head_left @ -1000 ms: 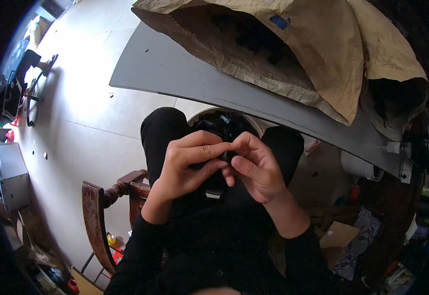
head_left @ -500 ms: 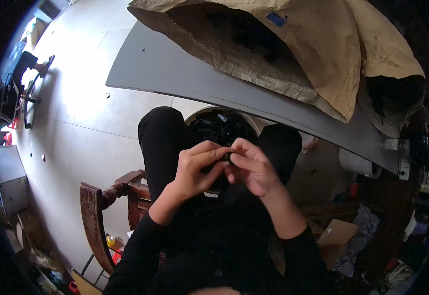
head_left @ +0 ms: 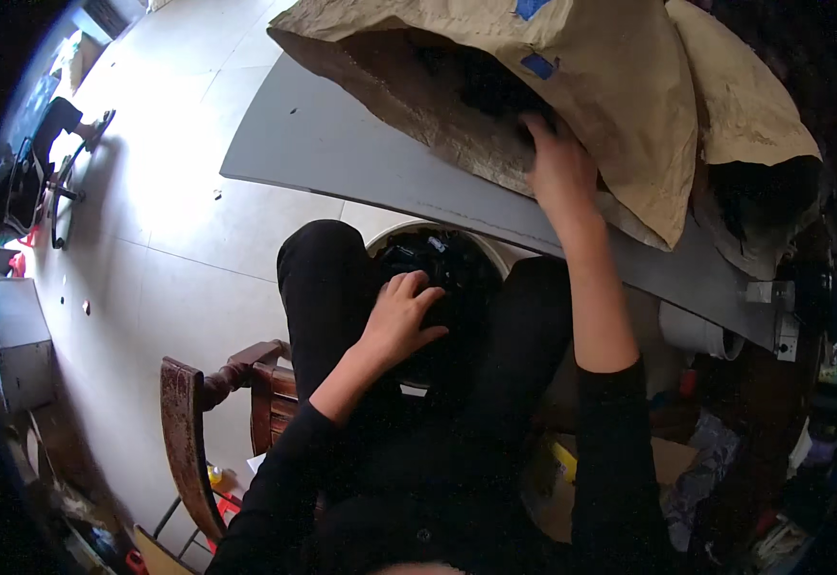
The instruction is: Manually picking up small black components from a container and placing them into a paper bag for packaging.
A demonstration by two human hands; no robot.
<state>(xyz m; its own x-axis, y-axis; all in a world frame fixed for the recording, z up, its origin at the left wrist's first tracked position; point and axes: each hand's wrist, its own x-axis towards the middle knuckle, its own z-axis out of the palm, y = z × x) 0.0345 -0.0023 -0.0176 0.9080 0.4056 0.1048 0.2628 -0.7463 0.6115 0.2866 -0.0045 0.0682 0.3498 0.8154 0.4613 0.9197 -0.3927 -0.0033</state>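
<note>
Between my knees stands a pale round bucket (head_left: 491,251) filled with shiny black pieces (head_left: 430,251), too small to name. My left hand (head_left: 401,318) hovers over its near part, fingers apart and slightly bent, with nothing visible in it. On the grey tabletop (head_left: 342,144) a large brown paper sack (head_left: 629,86) lies with its mouth toward me, dark inside. My right hand (head_left: 562,172) reaches into that mouth. Its fingertips are blurred against the dark contents, so whether they hold anything does not show.
A second brown sack (head_left: 749,105) with dark contents stands at the right. Beside my left thigh is a wooden chair (head_left: 181,422). A white bucket (head_left: 692,328) sits under the table, and cardboard boxes (head_left: 673,460) lie low on the right. A metal-footed stand (head_left: 59,182) is far left.
My hands were together over the bucket, fingers round a small dark piece. Now they are apart: my right hand has moved up and right into the sack, while my left has opened over the bucket.
</note>
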